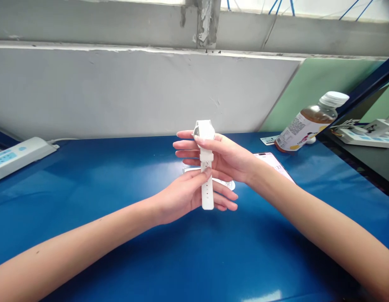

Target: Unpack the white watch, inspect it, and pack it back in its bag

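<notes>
A white wristwatch [207,188] is held up above the blue table, its strap hanging straight down and its round case at the top. My right hand [227,155] grips it near the case, thumb across the white strap and fingers stretched out behind. Lower down, my left hand [188,188] pinches the holed strap end between thumb and fingers. The buckle sits between the two hands. Behind my hands lies a white item [224,183] on the table, mostly hidden.
A phone [272,163] with a lit screen lies beyond my right forearm. A juice bottle [307,123] with a white cap stands at the back right beside a small label card [268,140]. At the left is a white power strip [21,157]. A wall [134,92] closes off the back of the blue table [118,260].
</notes>
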A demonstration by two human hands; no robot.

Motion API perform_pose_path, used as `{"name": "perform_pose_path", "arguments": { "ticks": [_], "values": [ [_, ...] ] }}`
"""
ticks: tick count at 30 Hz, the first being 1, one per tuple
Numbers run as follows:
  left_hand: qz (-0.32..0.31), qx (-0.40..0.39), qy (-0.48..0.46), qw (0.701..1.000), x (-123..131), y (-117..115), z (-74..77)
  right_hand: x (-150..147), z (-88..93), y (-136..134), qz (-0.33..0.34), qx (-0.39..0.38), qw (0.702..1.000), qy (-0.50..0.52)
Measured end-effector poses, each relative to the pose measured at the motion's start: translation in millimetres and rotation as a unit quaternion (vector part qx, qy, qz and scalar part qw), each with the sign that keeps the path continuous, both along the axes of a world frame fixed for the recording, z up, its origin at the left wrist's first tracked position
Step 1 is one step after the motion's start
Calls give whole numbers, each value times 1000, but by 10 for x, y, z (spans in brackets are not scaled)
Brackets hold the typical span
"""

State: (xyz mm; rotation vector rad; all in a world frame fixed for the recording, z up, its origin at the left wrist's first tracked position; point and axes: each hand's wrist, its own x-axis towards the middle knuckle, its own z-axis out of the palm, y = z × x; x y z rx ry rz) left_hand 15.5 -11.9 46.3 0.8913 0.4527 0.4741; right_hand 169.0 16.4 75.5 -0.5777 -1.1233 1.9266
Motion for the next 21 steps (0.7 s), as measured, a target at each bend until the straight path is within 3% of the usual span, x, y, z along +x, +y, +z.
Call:
{"name": "perform_pose_path", "arguments": {
  "ticks": [4,12,21],
  "values": [
    [-6,7,9,1000,-18,-9,-25,25,-10,7,29,6,999,26],
    [-7,3,4,1000,0,-21,-38,77,21,81,-27,-35,999,8],
    [0,-13,9,1000,-14,-25,-30,79,-26,99,-30,-37,999,23]
  ]
}}
